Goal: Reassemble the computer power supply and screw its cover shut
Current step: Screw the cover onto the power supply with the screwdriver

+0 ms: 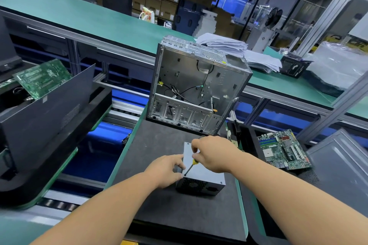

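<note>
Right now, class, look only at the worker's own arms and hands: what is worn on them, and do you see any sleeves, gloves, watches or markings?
Nothing is worn. The left hand and the right hand are both bare, with no gloves, rings or watch in view. Both forearms are uncovered as far as the picture's lower edge, so no sleeve or cuff shows. No wrist strap, cable, tattoo or other marking is visible on either arm.

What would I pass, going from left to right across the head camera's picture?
Green circuit board leaning behind a black panel → person's left hand → yellow-handled screwdriver → person's right hand → green motherboard lying flat.
</note>
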